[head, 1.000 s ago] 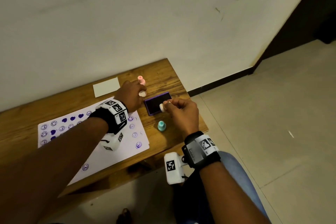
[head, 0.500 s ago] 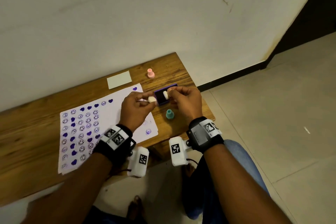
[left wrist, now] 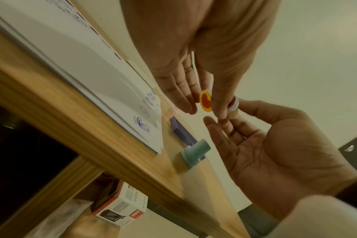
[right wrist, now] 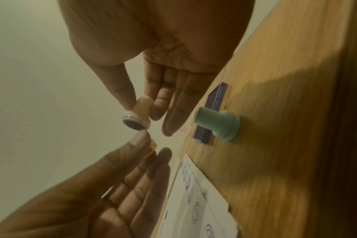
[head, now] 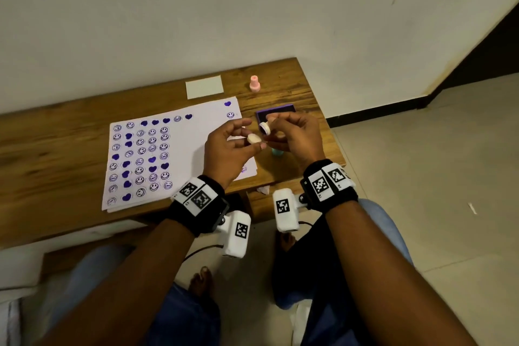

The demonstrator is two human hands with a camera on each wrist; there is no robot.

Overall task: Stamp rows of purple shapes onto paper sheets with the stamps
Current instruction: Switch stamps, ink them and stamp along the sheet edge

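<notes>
My right hand pinches a small cream stamp by its handle, its purple inked face turned toward my left hand. My left hand pinches the stamp's round cream cap, whose label shows a red heart on yellow. Cap and stamp are a small gap apart, held in the air just in front of the purple ink pad. The white sheet lies to the left, with rows of purple hearts and smiley faces.
A teal stamp stands upright next to the ink pad, under my right hand. A pink stamp and a small blank card sit at the back of the wooden table. A box lies on the floor.
My left hand came back from beside the pink stamp with the cap. My right hand lifted the stamp off the ink pad. Both now meet in front of the pad.
</notes>
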